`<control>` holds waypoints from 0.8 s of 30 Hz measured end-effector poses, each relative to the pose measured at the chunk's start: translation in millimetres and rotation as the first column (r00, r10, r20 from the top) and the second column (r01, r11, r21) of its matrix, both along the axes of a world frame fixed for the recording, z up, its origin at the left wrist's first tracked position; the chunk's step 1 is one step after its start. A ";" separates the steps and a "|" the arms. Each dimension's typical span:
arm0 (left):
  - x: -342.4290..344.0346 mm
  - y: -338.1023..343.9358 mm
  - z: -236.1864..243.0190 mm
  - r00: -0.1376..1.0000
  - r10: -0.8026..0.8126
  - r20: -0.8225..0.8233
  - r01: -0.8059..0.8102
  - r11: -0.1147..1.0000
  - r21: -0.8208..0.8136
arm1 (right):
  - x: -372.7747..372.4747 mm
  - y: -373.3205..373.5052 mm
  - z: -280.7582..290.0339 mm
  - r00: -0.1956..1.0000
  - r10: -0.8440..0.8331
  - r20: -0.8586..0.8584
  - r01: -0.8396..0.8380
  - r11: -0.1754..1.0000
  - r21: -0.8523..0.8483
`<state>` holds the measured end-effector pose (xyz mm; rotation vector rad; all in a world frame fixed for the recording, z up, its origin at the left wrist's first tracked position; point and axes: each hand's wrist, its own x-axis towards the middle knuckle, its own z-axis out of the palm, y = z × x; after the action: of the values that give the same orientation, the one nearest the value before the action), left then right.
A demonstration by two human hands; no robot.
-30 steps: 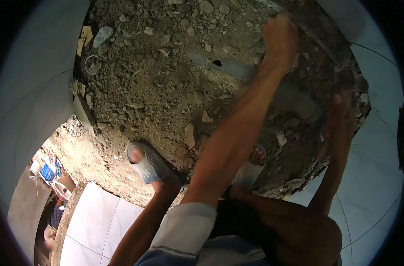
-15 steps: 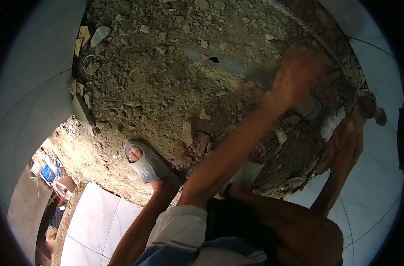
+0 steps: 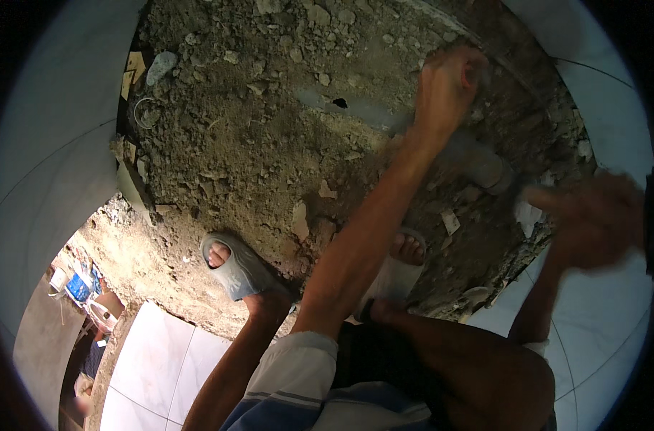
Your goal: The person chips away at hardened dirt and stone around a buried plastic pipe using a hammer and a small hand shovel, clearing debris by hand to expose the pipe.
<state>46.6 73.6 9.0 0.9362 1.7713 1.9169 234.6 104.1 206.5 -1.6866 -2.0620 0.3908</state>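
Note:
My left hand [image 3: 447, 82] is a closed fist above the dirt, toward the far right of the dug-out ground. A small reddish spot shows at its right side; what it grips is hidden. Below and right of it, a grey pipe [image 3: 478, 161] lies partly buried in the rubble. My right hand [image 3: 592, 219] is raised near the right edge, over the tiles, smeared by motion. One finger or the thumb points left, and whether it holds anything cannot be made out. A whitish piece [image 3: 528, 215] lies just left of it.
Loose soil and stones [image 3: 234, 108] fill the dug-out ground. Another grey pipe surface with a dark hole [image 3: 340, 103] shows in it. Pale tiles [image 3: 61, 165] border both sides. My sandalled feet [image 3: 237, 262] stand in the dirt. Assorted items, including a blue one [image 3: 77, 284], lie lower left.
My left hand has moved up and left, off the spot by the right rim. My right hand has swung up and right; the rounded, hammer-like tool seen at it earlier no longer shows clearly.

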 end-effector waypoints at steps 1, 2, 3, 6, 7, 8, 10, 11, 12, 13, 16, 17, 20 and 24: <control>-4.3 -12.0 -10.5 0.997 0.011 -0.073 -0.012 1.000 -0.019 | -13.8 -12.8 -37.9 0.997 -0.001 -0.079 -0.006 0.996 -0.085; -7.5 -13.4 -12.9 0.991 0.027 -0.131 -0.028 1.000 -0.007 | -33.5 -21.7 -46.0 0.997 0.071 0.011 -0.067 0.974 -0.218; -4.1 -18.6 -15.3 0.992 0.009 -0.126 -0.014 0.999 -0.034 | -49.8 -26.3 -40.4 0.966 0.213 0.144 -0.146 0.916 -0.373; -7.2 -20.0 -12.8 0.995 -0.034 -0.091 0.025 0.995 -0.095 | -54.7 -10.1 -7.8 0.943 0.273 0.193 -0.153 0.867 -0.475; -15.7 -17.7 -10.3 0.997 -0.044 -0.063 0.037 0.993 -0.113 | -46.4 -3.1 4.5 0.964 0.226 0.143 -0.141 0.885 -0.443; -5.8 -10.8 0.4 0.998 -0.053 0.019 0.055 0.993 -0.105 | -35.0 0.5 34.9 0.978 0.176 0.110 -0.125 0.921 -0.368; -3.2 -6.1 0.5 1.000 -0.016 0.020 0.018 0.995 -0.099 | -20.1 2.9 58.8 0.987 0.118 -0.109 -0.142 0.961 -0.238; -2.7 5.4 5.3 1.000 0.003 0.013 -0.002 0.997 -0.075 | -18.4 2.8 55.9 0.985 0.086 -0.148 -0.115 0.973 -0.200; -1.6 4.4 4.8 1.000 -0.014 0.015 0.015 0.995 -0.098 | -25.3 -2.2 34.9 0.990 0.049 -0.134 -0.079 0.970 -0.231; -6.3 -10.4 -5.9 1.000 -0.027 -0.010 0.025 0.988 -0.151 | -42.1 -14.9 -6.5 0.996 0.032 -0.081 -0.059 0.936 -0.348; -15.5 -17.6 -12.7 0.998 -0.038 0.047 0.044 0.988 -0.147 | -95.3 -29.7 -26.4 0.950 0.194 0.246 -0.006 0.796 -0.605; -16.3 -21.1 -14.4 0.995 -0.040 0.088 0.052 0.989 -0.136 | -100.7 -23.8 -12.4 0.917 0.231 0.324 0.003 0.811 -0.585; -13.4 -19.6 -23.8 0.999 0.041 -0.022 -0.043 0.996 -0.079 | -17.8 15.3 -19.5 0.947 0.238 0.217 -0.164 0.936 -0.311; -6.2 -4.7 -7.2 1.000 -0.006 0.025 0.007 0.999 -0.052 | 39.0 40.9 -5.1 0.634 0.086 0.769 -0.439 0.858 0.266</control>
<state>40.5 68.9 1.8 0.8948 1.7932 1.8609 273.6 145.0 201.4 -1.3477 -2.7056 -0.7865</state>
